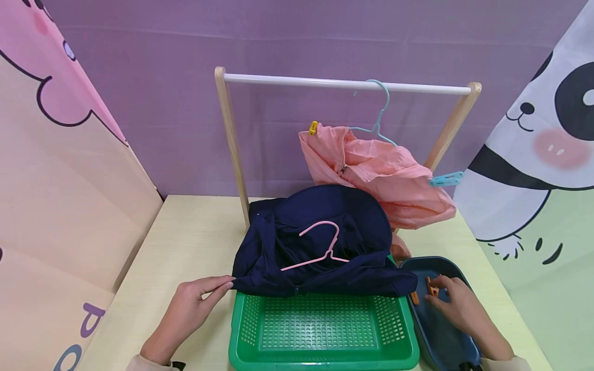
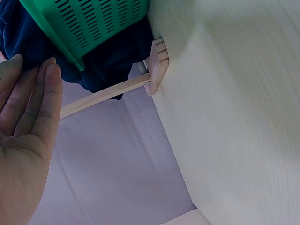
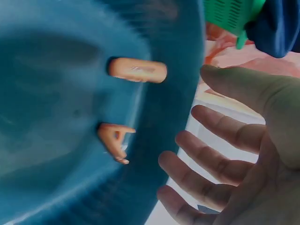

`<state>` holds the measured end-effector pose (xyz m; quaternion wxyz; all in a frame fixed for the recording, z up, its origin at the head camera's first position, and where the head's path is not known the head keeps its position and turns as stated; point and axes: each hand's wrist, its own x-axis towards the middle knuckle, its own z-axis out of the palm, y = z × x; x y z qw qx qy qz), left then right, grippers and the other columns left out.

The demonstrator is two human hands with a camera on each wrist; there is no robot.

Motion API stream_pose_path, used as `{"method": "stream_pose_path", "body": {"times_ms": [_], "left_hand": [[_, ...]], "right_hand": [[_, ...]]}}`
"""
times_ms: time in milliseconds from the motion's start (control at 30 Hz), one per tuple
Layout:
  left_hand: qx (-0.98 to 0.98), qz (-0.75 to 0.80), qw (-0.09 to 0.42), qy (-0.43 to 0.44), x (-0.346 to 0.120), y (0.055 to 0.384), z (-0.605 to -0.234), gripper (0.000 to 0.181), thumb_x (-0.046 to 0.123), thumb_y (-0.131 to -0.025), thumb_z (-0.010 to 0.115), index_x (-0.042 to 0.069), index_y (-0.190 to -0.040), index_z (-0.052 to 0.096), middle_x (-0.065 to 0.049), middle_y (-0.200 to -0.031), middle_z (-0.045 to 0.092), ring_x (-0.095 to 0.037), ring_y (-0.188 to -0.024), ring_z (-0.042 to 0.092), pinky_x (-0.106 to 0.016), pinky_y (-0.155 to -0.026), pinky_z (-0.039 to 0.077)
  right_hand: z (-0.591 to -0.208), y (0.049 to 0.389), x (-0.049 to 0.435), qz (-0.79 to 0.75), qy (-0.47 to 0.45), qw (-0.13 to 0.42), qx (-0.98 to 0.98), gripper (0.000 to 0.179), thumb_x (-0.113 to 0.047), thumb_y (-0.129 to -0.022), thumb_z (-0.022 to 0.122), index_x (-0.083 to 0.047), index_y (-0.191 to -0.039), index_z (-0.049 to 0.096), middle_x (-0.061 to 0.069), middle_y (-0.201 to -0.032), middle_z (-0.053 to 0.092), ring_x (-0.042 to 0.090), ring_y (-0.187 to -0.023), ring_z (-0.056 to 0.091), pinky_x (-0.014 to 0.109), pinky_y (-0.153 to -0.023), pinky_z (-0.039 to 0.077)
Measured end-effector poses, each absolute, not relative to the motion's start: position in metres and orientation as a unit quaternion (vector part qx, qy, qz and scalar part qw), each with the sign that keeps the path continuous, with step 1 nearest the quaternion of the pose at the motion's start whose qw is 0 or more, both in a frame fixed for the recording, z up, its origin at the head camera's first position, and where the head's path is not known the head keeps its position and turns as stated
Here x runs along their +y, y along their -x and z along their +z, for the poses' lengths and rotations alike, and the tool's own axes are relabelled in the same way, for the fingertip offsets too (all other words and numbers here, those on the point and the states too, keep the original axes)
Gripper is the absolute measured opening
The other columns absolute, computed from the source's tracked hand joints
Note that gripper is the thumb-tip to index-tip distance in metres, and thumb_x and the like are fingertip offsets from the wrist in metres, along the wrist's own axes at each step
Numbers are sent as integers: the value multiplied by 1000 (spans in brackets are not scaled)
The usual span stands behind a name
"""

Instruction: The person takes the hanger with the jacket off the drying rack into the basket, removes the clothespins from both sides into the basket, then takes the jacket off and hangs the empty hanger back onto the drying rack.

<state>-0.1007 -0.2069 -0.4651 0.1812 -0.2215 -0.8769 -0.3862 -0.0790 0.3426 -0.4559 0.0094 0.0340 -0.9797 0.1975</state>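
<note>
A navy garment (image 1: 325, 206) lies bunched over the back of a green basket (image 1: 325, 359), with a pink hanger (image 1: 330, 247) on top of it. At its left front corner, my left hand (image 1: 195, 309) pinches the cloth between thumb and fingers; the left wrist view shows that hand (image 2: 28, 112) beside the dark fabric. My right hand (image 1: 459, 304) reaches over a dark blue tray (image 1: 445, 340), thumb and fingers parted around an orange clothespin (image 1: 432, 287). In the right wrist view, two orange clothespins (image 3: 138, 70) lie in the tray, apart from the spread fingers (image 3: 211, 159).
Behind the basket stands a wooden rack with a white rail (image 1: 301, 81). A light blue hanger (image 1: 378, 113) on it carries a pink garment (image 1: 380, 175), with a yellow clip (image 1: 313, 128) and a light blue clothespin (image 1: 446, 179) at its edges.
</note>
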Motion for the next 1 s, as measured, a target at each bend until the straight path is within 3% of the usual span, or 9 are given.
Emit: {"method": "stream_pose_path", "body": {"times_ms": [167, 367, 433, 633, 1000], "left_hand": [[-878, -383, 185, 220, -208, 100, -465, 25, -1, -82, 80, 13, -103, 80, 7, -99, 75, -13, -91, 72, -9, -82, 48], [-878, -382, 186, 222, -208, 99, -465, 25, -1, -82, 80, 14, -103, 80, 7, -99, 75, -13, -91, 72, -9, -82, 48], [-878, -382, 186, 222, -209, 99, -465, 25, -1, -82, 80, 13, -103, 80, 7, -99, 75, -13, -91, 72, -9, -82, 48], [-878, -381, 187, 220, -209, 100, -465, 26, -1, -82, 80, 13, -103, 80, 7, -100, 75, -14, -92, 72, -9, -83, 48], [-878, -382, 177, 227, -205, 99, -462, 26, -2, -83, 79, 12, -104, 80, 6, -101, 75, -14, -92, 72, -9, -83, 47]], "right_hand": [[-443, 78, 332, 207, -50, 34, -977, 30, -14, -86, 80, 4, -107, 68, 15, -100, 67, 35, -92, 61, 53, -75, 53], [-427, 75, 308, 216, -119, 141, -959, 28, -9, -83, 81, -4, -108, 70, 5, -101, 64, 16, -83, 55, 35, -63, 49], [-422, 75, 300, 226, -141, 160, -950, 29, -8, -83, 81, -7, -111, 71, 2, -105, 64, 13, -86, 53, 32, -64, 47], [-423, 85, 282, 243, -224, 164, -930, 35, -5, -85, 79, -15, -117, 73, -2, -111, 65, 19, -101, 56, 35, -71, 49], [-441, 98, 275, 233, -318, 238, -888, 37, 8, -72, 78, -9, -104, 77, 1, -100, 73, 23, -89, 61, 40, -73, 51]]}}
